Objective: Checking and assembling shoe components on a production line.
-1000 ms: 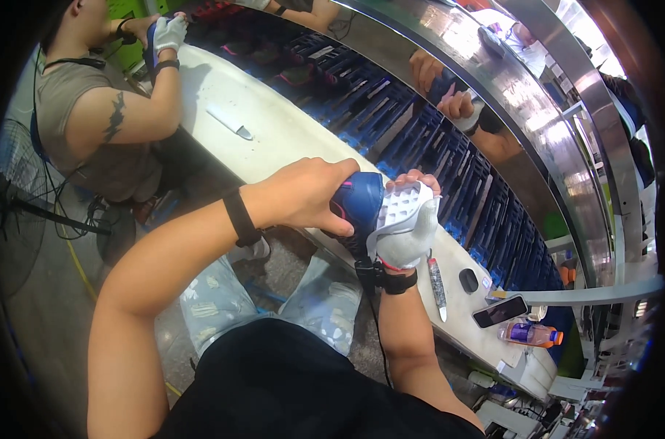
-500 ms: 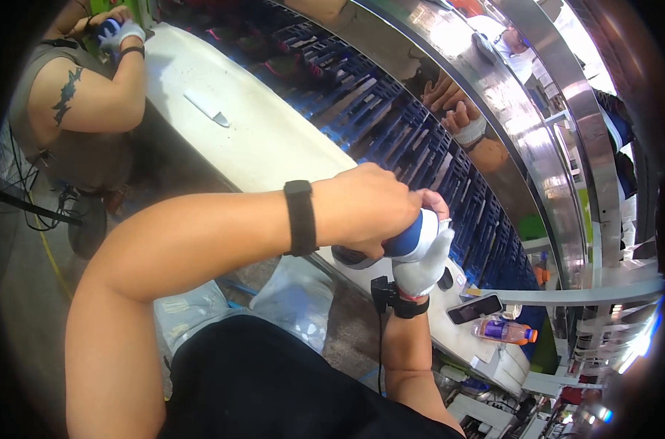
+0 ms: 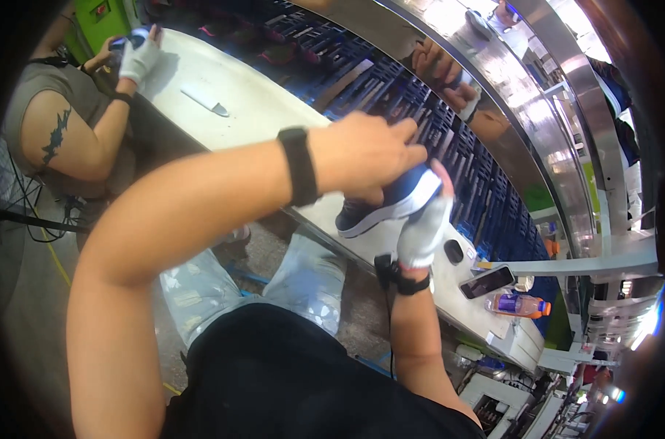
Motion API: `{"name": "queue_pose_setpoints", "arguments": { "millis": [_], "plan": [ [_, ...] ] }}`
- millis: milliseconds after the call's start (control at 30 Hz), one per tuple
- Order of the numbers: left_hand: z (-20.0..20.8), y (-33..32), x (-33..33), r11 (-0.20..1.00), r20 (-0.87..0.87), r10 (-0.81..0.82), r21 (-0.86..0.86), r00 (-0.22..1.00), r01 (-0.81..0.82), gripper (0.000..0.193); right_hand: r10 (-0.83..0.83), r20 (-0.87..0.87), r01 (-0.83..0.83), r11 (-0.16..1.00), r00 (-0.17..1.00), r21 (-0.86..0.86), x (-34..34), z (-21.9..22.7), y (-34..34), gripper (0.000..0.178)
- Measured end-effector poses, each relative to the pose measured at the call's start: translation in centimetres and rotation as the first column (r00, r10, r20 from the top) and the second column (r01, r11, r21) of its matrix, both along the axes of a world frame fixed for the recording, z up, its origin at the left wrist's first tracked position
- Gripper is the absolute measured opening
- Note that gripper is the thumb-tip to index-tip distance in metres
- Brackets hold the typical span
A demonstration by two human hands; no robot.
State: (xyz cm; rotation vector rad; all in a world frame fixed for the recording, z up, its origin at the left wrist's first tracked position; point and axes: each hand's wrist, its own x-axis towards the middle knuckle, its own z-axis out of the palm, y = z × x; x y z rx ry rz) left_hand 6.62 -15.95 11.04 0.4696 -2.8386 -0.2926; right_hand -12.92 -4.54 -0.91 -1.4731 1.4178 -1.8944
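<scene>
A dark blue sneaker [image 3: 399, 192] with a white sole is held up over the edge of the white worktop. My right hand [image 3: 427, 227], in a pale glove with bare fingertips, grips its far right end from below. Over the upper side of the shoe is my bare left hand [image 3: 365, 155], slightly blurred. Its fingers are spread apart, and its lower edge overlaps the shoe; whether it touches is unclear. The left palm and part of the shoe's upper are hidden.
On the white worktop [image 3: 266, 102] lie a white-handled scraper [image 3: 204, 101], a dark oval object [image 3: 454, 252], a phone [image 3: 487, 282] and an orange-capped bottle [image 3: 519, 305]. Blue slatted racking [image 3: 486, 197] runs alongside, beneath curved metal. A co-worker [image 3: 69, 139] handles another shoe at left.
My left hand's fingers have lifted and spread from the shoe. The sneaker has tilted, showing more of its sole edge, and my right hand has moved up. The co-worker's arms have shifted.
</scene>
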Motion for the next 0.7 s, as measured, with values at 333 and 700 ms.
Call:
{"name": "queue_pose_setpoints", "arguments": {
  "millis": [333,700],
  "plan": [
    [-2.0,9.5,9.4,0.936,-0.168,0.148,0.343,0.974,-0.083,0.099,0.0,-0.472,-0.054,0.993,0.882,-0.101,5.0,-5.0,5.9,0.058],
    [-8.2,11.2,11.6,0.958,-0.347,0.274,0.184,0.897,-0.221,0.078,0.285,-0.382,-0.264,0.959,0.879,0.108,5.1,-5.3,4.0,0.097]
  ]
}}
